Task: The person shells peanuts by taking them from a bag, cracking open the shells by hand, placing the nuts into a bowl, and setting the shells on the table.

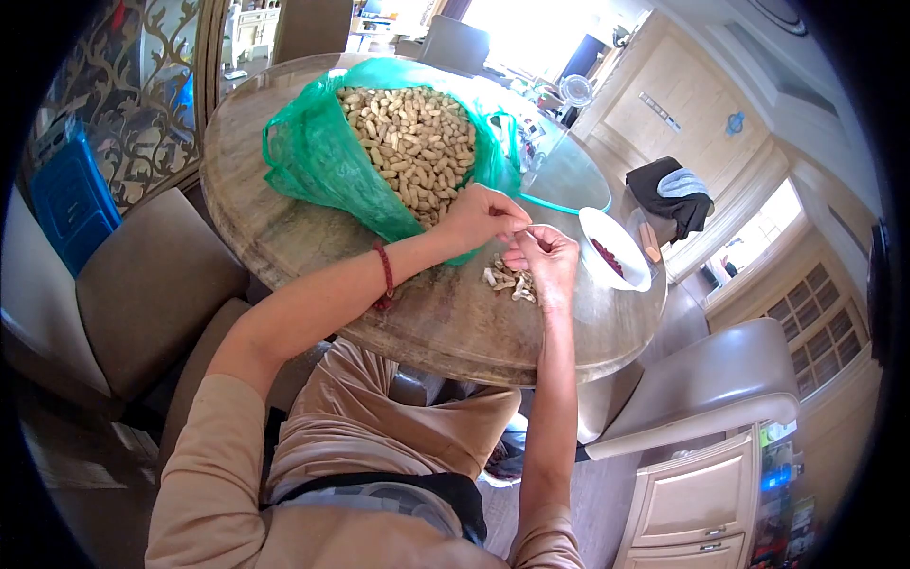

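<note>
Over the table, my left hand [479, 222] and my right hand [547, 258] meet with their fingertips pinched together. Whatever they hold is too small to make out. A small pile of empty peanut shells [510, 281] lies on the table just below the fingers. Behind my left hand, a green plastic bag [318, 156] stands open, full of unshelled peanuts [408, 142]. To the right of my right hand is a white bowl [637, 269] with dark red peanut kernels [608, 256] in it.
The round marble-patterned table [417, 327] curves in front of my lap. Chairs stand at the left and the right [711, 379]. A small fan [575, 91] and other items are beyond the far edge. Dark and blue cloths [668, 194] hang behind the bowl.
</note>
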The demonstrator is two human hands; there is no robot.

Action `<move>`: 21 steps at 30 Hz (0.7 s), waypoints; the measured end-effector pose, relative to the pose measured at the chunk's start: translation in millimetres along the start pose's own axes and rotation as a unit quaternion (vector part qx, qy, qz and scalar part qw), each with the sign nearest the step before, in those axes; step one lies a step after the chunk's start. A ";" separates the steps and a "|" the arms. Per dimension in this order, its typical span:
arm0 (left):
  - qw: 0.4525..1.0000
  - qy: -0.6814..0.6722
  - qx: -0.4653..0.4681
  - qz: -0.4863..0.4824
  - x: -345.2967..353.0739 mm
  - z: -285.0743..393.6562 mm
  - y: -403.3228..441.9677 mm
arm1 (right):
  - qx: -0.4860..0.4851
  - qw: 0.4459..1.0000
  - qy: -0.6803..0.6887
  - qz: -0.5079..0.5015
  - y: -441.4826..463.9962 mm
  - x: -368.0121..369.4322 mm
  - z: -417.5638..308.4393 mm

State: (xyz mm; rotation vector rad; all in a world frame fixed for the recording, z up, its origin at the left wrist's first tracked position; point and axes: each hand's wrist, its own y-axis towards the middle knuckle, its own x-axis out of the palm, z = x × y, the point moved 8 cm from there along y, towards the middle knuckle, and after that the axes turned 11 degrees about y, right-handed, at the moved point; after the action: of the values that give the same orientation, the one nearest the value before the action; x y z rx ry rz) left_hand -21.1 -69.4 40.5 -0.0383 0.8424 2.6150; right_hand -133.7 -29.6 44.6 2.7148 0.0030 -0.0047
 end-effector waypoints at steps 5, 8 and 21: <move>0.996 0.075 0.030 0.022 -2.5 10.1 -2.3 | 0.042 0.994 0.103 -0.017 2.6 -1.1 10.3; 0.998 0.061 0.017 0.010 -1.9 4.6 -0.7 | 0.049 0.994 0.099 -0.024 3.5 -0.3 15.4; 0.987 0.134 0.045 0.079 -7.1 16.9 -4.9 | 0.065 0.981 0.185 -0.005 2.7 -3.0 14.1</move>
State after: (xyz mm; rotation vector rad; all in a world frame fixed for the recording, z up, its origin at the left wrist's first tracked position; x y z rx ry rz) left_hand -11.1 -58.8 52.6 -0.3180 1.0959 2.7558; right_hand -136.8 -37.9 33.0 2.8033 0.1291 0.5128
